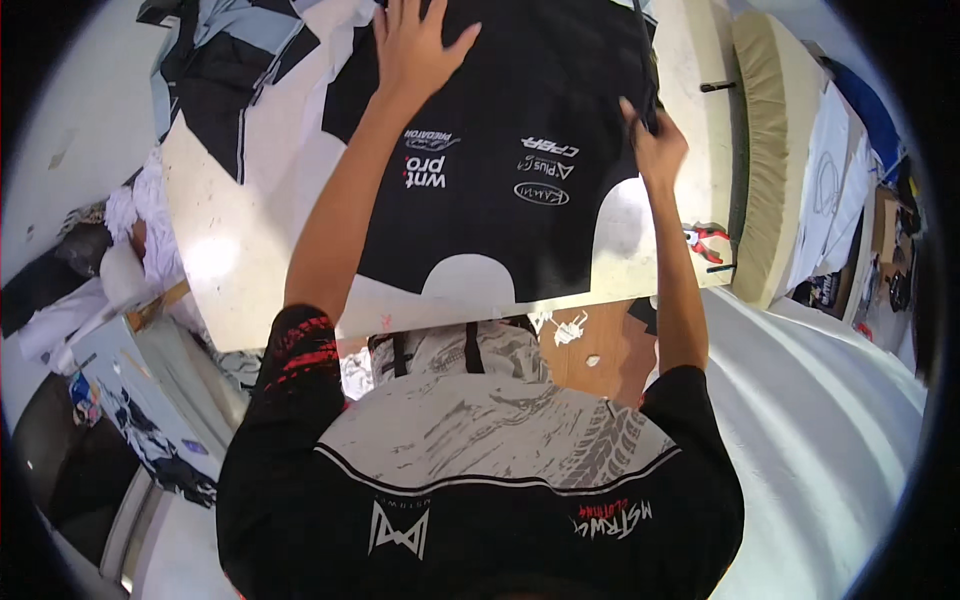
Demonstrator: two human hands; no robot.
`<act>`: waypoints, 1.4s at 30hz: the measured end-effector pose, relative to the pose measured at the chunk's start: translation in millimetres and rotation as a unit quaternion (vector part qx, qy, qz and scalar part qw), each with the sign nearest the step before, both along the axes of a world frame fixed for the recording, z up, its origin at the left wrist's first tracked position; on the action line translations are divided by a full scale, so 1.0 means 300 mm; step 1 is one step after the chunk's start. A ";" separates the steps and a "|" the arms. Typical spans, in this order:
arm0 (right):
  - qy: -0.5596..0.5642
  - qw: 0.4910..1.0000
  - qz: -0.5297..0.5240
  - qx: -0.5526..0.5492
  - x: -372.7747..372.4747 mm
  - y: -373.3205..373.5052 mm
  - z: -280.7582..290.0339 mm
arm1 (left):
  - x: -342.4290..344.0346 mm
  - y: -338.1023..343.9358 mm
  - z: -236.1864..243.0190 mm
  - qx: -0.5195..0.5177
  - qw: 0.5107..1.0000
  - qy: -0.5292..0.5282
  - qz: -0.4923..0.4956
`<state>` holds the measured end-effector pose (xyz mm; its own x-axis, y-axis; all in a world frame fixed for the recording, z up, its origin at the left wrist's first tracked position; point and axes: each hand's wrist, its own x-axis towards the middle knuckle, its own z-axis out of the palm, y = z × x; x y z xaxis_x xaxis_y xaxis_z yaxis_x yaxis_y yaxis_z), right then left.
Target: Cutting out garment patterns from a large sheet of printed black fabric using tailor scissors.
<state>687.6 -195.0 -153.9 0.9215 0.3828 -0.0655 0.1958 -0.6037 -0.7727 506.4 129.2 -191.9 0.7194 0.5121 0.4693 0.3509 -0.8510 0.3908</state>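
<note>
Lying flat on the table (pixel 230 290), the black fabric panel (pixel 520 180) is running out of view at the top. The left hand (pixel 415 45) is pressing it, fingers spread open. The right hand (pixel 655 140) is pinching its right edge, fingertips partly hidden.

Black fabric panel (pixel 500 180) with white printed logos, flat on table, curved cut-outs

Single view only: head-worn fisheye, looking steeply down and forward over wearer's chest. Table (pixel 230 290) fills upper-middle frame, close, within arm's reach. Both forearms enter from lower edge, reaching away from lens. Straight edges bow near rim; dark vignette rings corners. Floor visible both sides. No second view, no overlap.
</note>
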 end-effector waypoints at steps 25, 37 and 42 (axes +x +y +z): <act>0.601 0.797 0.027 0.051 -1.299 -1.102 0.141 | -0.894 -1.049 0.017 -0.115 0.976 0.064 -0.176; 0.572 0.820 0.004 0.036 -1.322 -0.897 0.078 | -0.897 -1.056 -0.012 -0.115 0.976 0.033 -0.181; 0.570 0.821 0.009 0.021 -1.319 -0.846 0.107 | -0.892 -1.055 -0.006 -0.135 0.972 0.026 -0.190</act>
